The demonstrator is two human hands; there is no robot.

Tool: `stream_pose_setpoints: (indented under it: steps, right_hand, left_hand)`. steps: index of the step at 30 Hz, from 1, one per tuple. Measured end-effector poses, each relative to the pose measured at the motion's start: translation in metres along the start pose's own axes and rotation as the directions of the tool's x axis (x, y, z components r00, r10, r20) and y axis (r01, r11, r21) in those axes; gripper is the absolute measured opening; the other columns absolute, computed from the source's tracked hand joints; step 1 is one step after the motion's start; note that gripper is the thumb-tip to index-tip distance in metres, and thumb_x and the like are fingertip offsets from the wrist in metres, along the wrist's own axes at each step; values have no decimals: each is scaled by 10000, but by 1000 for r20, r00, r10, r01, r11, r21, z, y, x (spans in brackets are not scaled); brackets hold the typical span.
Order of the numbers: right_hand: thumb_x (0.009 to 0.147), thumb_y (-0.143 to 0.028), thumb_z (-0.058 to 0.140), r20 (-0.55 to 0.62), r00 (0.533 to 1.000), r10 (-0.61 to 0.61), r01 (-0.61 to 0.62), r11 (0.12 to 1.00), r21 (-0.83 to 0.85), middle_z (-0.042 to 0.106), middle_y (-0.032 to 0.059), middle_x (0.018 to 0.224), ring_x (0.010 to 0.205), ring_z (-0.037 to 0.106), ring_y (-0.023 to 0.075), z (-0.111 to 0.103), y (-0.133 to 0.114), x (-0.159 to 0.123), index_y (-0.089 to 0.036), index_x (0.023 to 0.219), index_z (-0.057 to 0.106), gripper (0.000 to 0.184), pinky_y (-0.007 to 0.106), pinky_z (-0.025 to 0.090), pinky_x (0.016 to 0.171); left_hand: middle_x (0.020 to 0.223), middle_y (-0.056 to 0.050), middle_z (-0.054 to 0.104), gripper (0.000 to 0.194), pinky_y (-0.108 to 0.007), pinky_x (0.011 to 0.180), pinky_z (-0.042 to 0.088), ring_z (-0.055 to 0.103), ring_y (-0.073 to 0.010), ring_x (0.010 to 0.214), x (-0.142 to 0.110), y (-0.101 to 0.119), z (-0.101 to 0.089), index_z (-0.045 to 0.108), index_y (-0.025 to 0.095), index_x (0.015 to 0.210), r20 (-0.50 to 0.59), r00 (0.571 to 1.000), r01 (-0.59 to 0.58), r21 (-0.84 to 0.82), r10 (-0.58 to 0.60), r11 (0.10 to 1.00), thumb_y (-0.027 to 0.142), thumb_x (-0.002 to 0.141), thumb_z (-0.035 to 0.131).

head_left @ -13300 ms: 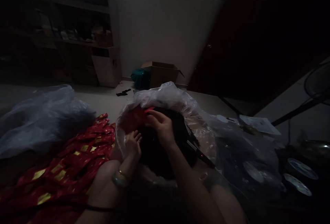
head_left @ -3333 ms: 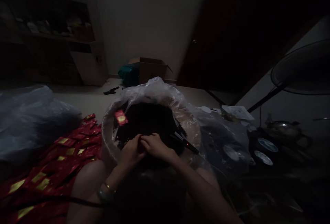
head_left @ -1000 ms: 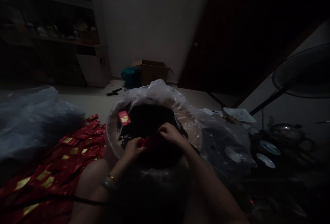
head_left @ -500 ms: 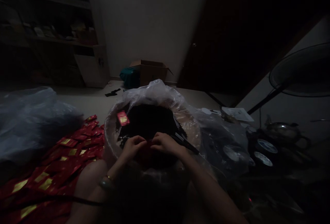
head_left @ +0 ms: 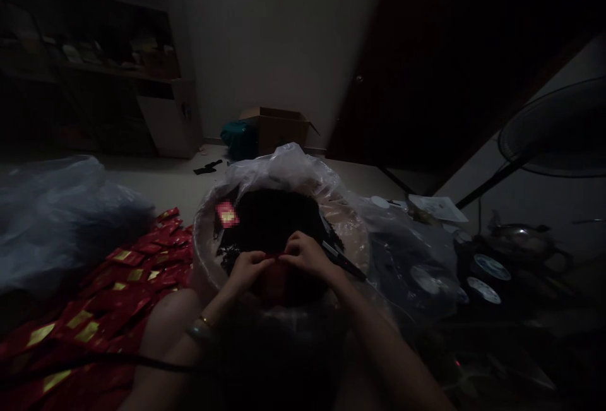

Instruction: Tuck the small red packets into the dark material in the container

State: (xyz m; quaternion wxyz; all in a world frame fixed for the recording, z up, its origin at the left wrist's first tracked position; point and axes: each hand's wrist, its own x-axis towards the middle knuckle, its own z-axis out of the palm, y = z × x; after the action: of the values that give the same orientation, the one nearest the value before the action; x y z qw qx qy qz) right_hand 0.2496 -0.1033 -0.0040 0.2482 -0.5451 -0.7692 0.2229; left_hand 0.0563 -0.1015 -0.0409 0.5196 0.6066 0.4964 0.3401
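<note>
My left hand and my right hand meet over a round tub lined with clear plastic. Their fingers pinch the upper edge of a red packet, which hangs down toward me and is very dim. Behind and around it lies a dark loose heap, perhaps dried leaves, filling much of the tub. Another red packet with a gold patch, blurred into blocks, rests at the tub's left inner side. Just right of my right hand, a black stick-shaped tool with a silver end leans across the tub's edge.
A pile of red and gold packets spreads at left, beside a big clear plastic bag. On the right are more plastic sheeting, small dishes, a metal kettle and a fan. A cardboard box stands behind.
A second ago my hands were apart, with red only at the left one; now both grip the packet's edge. Since 13 seconds ago, a gold-patched packet has appeared inside the tub.
</note>
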Motion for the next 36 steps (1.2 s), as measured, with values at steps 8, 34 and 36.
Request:
stream_pose_setpoints:
  steps: [8,34,36]
  right_hand:
    - [745,-278,695,-37,998,46,-35,965,259,682,28,884,833,625,164,4,-9,1,-186,915,696,193,284,484,788]
    - [519,-327,780,-206,852,482,-136,583,801,614,-9,731,734,602,159,42,-9,-8,-190,782,562,368,285,495,689]
    - [511,-332,779,-201,848,491,-130,560,818,626,-2,749,745,609,165,44,-10,-9,-189,823,571,402,290,496,698]
  left_hand:
    - [645,9,645,341,-234,594,429,584,-158,647,-1,10,-1,638,148,672,-50,999,-28,-161,20,987,475,595,696]
    - [763,-16,681,412,-266,668,475,636,-182,719,-2,9,15,606,156,806,-97,995,-59,-332,28,942,480,589,736]
    - [748,-16,679,408,-265,662,474,636,-179,708,-1,8,15,600,157,801,-108,994,-55,-350,18,935,478,590,740]
